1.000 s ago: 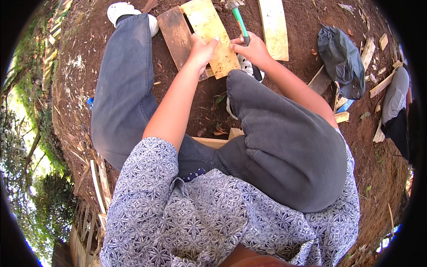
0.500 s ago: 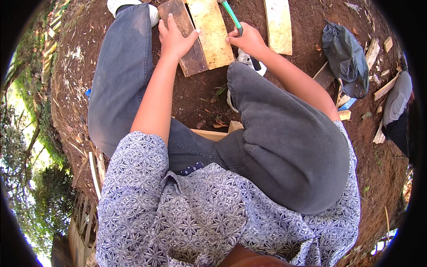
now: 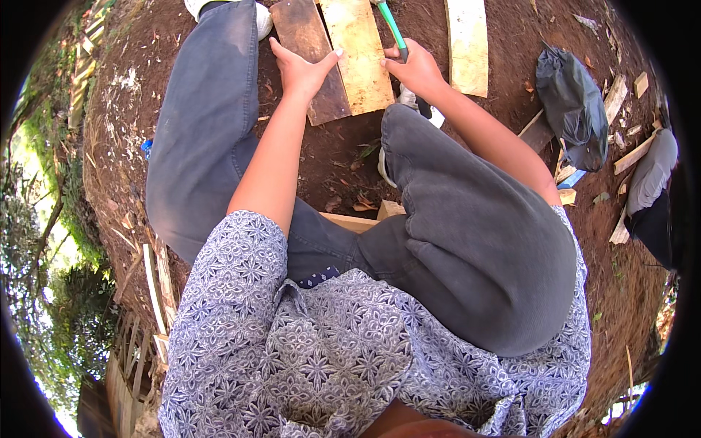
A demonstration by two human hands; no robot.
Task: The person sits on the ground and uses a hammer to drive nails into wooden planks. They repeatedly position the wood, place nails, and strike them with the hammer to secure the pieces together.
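Observation:
Two planks lie side by side at the top of the view: a dark brown board [image 3: 310,44] on the left and a pale yellow board [image 3: 358,51] on the right. My left hand [image 3: 299,75] spans the dark board near its close end. Its fingers are at the outer edge and its thumb by the seam with the pale board. Beside the pale board's right edge, my right hand [image 3: 421,71] grips a hammer [image 3: 391,23] by its green and black handle. The hammer's head is mostly cut off by the frame's upper edge.
Another pale plank [image 3: 467,51] lies right of my right hand. Further right are a dark plastic bag [image 3: 573,106], wood scraps [image 3: 633,152] and grey cloth [image 3: 652,168]. A short wood piece [image 3: 350,221] sits between my legs. Long thin sticks [image 3: 155,285] lie at left.
The view has shifted slightly, so the boards appear further right. My left fingers have moved from the dark board's top to its outer edge. My right hand keeps its hold on the hammer.

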